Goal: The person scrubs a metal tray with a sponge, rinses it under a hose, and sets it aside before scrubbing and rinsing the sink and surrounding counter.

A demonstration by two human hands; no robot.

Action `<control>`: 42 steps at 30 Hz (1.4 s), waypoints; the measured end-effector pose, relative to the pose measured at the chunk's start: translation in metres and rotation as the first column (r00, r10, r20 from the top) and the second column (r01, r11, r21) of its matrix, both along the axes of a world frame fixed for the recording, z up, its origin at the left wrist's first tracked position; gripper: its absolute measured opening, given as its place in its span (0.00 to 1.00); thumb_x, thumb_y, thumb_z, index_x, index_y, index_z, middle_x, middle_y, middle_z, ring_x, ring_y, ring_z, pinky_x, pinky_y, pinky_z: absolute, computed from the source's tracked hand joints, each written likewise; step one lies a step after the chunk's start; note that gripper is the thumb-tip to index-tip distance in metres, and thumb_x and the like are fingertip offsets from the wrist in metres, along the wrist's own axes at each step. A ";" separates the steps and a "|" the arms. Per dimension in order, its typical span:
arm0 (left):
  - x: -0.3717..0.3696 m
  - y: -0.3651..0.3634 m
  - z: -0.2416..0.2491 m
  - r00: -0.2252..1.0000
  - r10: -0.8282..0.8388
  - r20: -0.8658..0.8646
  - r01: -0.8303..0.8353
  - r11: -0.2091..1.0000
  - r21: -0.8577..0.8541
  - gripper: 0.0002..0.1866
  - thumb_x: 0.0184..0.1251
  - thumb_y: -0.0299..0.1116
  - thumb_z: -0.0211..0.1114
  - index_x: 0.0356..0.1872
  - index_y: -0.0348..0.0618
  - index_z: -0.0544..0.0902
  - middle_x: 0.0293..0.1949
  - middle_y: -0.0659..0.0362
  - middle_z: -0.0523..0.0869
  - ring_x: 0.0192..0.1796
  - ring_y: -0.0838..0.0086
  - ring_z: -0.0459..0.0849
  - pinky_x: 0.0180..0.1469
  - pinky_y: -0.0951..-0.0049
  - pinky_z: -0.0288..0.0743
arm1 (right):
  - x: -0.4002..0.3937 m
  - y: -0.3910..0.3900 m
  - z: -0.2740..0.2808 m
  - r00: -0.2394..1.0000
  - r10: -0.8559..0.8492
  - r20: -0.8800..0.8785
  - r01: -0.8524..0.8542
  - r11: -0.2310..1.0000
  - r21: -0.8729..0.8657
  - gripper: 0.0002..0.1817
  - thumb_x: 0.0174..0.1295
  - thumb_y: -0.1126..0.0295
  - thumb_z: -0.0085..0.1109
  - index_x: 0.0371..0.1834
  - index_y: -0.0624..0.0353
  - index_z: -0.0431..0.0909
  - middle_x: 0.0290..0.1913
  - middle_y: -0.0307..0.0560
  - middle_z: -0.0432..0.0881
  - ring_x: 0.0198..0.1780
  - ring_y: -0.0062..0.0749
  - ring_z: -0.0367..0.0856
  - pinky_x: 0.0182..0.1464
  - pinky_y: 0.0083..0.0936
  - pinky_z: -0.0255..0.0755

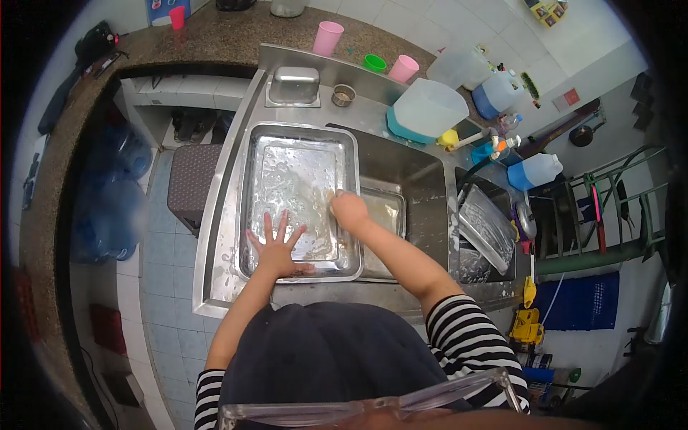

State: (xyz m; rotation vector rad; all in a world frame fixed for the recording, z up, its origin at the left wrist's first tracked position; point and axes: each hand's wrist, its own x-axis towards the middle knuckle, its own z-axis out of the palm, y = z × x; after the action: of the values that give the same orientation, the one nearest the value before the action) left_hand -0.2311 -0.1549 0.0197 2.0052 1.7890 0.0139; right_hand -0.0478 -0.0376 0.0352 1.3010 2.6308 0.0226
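A large shallow metal tray (297, 161), wet and streaked with suds, lies on the steel counter at the left of the sink. My left hand (276, 252) is spread flat on the lower part of the tray, fingers apart. Over the tray's right side my right hand (349, 211) is closed in a fist; what it holds, if anything, is hidden beneath the fingers. Another metal tray (393, 208) rests in the sink basin (423, 175), partly under the large one.
Behind stand a metal container (295, 84), a small round tin (343, 95), pink cups (327, 39) and a tub of blue liquid (427, 111). A soapy tray (487, 226) leans in the right basin, near the tap (505, 144).
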 end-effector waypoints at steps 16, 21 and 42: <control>0.000 0.004 0.006 0.996 0.089 0.001 -0.088 0.994 0.064 0.52 0.30 0.75 0.59 0.65 0.72 0.57 0.71 0.58 0.36 0.69 0.49 0.22 0.57 0.26 0.23 | 0.004 -0.061 0.021 0.995 -0.038 0.095 0.049 0.993 -0.112 0.05 0.46 0.72 0.53 0.23 0.58 0.80 0.28 0.51 0.81 0.34 0.42 0.81 0.33 0.35 0.75; 0.000 0.003 0.006 0.995 0.096 0.022 -0.098 0.993 0.061 0.53 0.30 0.75 0.59 0.65 0.72 0.57 0.71 0.58 0.37 0.69 0.49 0.22 0.56 0.26 0.23 | 0.015 -0.074 0.011 0.998 0.001 0.062 0.006 0.994 -0.107 0.06 0.46 0.72 0.53 0.24 0.58 0.80 0.26 0.51 0.80 0.32 0.41 0.81 0.31 0.34 0.75; -0.008 0.005 -0.007 0.996 0.054 0.064 -0.062 0.990 0.125 0.50 0.34 0.73 0.58 0.65 0.70 0.59 0.71 0.59 0.40 0.71 0.54 0.28 0.55 0.25 0.21 | -0.031 0.037 0.028 0.931 -0.213 -0.296 0.246 0.966 0.080 0.15 0.51 0.69 0.51 0.43 0.61 0.68 0.34 0.59 0.78 0.36 0.48 0.79 0.33 0.41 0.72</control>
State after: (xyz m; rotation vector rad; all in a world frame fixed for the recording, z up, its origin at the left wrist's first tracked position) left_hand -0.2389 -0.1495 0.0128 2.0157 1.8492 0.2100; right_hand -0.0785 -0.0010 0.0628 1.7675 2.7210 -0.0530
